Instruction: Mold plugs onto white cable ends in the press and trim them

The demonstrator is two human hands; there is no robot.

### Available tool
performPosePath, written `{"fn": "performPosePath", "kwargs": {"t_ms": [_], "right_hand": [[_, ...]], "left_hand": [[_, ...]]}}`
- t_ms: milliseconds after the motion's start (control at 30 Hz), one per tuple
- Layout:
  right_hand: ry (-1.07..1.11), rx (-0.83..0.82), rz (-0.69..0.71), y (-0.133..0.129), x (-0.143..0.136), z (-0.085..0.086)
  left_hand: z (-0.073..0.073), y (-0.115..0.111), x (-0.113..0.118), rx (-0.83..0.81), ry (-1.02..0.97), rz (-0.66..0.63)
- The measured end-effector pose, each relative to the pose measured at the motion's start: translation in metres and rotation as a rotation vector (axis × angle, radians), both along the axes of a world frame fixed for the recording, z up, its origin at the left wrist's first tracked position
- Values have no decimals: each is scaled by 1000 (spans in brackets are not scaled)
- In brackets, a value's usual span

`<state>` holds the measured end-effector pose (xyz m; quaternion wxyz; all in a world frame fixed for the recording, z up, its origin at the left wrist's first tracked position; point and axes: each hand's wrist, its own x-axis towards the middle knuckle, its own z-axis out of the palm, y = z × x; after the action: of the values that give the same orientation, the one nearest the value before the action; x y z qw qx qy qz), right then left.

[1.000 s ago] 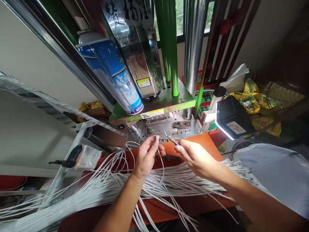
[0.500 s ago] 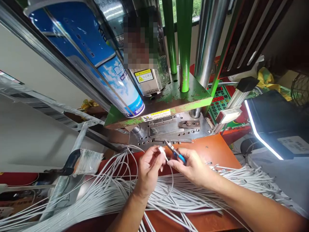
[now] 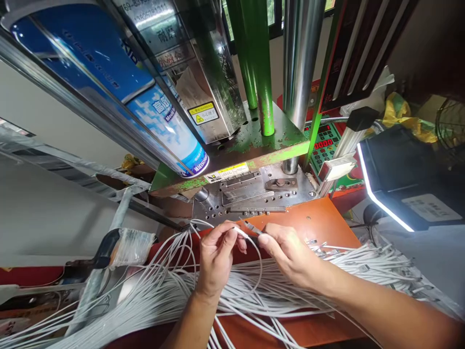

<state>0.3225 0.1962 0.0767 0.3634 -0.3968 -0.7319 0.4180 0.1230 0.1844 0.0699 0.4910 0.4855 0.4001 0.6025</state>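
My left hand (image 3: 217,254) pinches a white cable (image 3: 260,264) close to its end, thumb against fingers. The white connector end (image 3: 240,231) shows beyond the thumb, and the cable loops down to the right. Closed around a pair of pliers (image 3: 253,227), my right hand (image 3: 286,249) is just right of the connector. Only the grey metal jaws stick out, pointing up and left; the handles are hidden in the fist. Below both hands spreads a thick bundle of white cables (image 3: 152,295).
Behind the hands is a press with a steel mould plate (image 3: 247,194) and a green crosshead (image 3: 279,145). A blue spray can (image 3: 170,126) hangs over it at left. A lit lamp (image 3: 385,203) and a control panel (image 3: 323,145) stand right. The orange bench (image 3: 316,220) carries more cable ends.
The pliers have turned in my right hand, so their blue handles no longer show. The connector end in my left hand has tilted from upright towards the left. The view has shifted slightly.
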Motion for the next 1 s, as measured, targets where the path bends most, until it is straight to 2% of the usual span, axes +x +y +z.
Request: {"fn": "performPosePath", "kwargs": {"t_ms": [233,333,500,667,1000], "right_hand": [[-258,438,-192,-3,0,-6],[-324,577,-214,-2,1,-2],[-422,623,-246,-1,2,0],[-477,656,-251,-1,2,-3],[-466,676,-232,5,3,1]], "left_hand": [[-14,-6,-6,-1,197,91],[-16,-8,-7,4,241,121],[-11,-9,-4,32,334,192],[-5,-9,1,40,329,172],[-8,-10,4,42,359,208]]}}
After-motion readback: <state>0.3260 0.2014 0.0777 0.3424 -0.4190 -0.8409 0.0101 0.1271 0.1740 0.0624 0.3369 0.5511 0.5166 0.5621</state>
